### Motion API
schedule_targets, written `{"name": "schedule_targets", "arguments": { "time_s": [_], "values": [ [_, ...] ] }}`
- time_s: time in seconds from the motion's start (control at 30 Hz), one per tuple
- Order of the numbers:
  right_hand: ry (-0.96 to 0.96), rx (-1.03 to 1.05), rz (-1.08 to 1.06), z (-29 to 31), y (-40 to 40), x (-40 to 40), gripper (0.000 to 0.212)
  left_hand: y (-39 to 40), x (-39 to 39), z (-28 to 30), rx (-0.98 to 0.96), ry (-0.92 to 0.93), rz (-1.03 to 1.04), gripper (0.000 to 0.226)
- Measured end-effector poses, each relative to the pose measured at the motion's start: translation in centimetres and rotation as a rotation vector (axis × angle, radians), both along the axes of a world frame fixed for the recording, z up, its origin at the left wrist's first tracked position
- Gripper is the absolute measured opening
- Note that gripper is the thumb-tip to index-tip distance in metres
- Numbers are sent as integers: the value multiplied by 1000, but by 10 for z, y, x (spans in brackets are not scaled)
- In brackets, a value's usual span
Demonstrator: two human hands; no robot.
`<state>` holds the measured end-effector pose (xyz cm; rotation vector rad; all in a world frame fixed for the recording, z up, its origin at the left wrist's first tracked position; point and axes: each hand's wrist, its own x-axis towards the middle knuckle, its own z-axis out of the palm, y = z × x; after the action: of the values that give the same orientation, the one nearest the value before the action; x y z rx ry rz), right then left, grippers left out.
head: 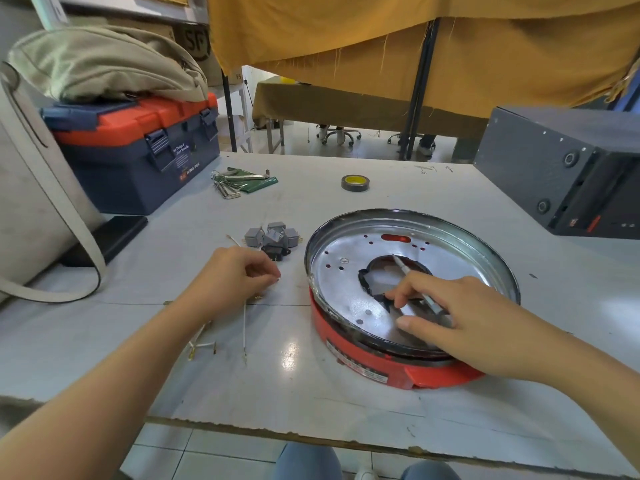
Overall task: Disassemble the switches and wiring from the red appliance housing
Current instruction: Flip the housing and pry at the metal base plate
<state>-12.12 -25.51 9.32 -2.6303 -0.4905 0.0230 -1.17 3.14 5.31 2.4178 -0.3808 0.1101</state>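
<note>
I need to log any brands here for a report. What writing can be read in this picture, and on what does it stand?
"SF" on the dark logo of the cardboard box behind the bag.
"WING BOX" on the toolbox label; the smaller lines above it are too blurred to read.
The label on the red housing rim carries print, too small to read.

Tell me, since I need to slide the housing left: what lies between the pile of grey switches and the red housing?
Bare tabletop, in the head view. The grey switches sit close to the red housing, a narrow strip of white surface between them. The left hand is nearer the camera.
</note>
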Motion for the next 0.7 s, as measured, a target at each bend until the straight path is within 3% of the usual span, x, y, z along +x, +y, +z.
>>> {"name": "schedule_targets", "arguments": {
  "time_s": [0.17, 0.7],
  "values": [
    [26, 0, 0, 0, -3, 1, 9, 1, 1, -9, 53, -22, 18, 20],
    [-35, 23, 41, 0, -7, 2, 13, -9, 1, -5, 190, -75, 26, 9]
  ]
}}
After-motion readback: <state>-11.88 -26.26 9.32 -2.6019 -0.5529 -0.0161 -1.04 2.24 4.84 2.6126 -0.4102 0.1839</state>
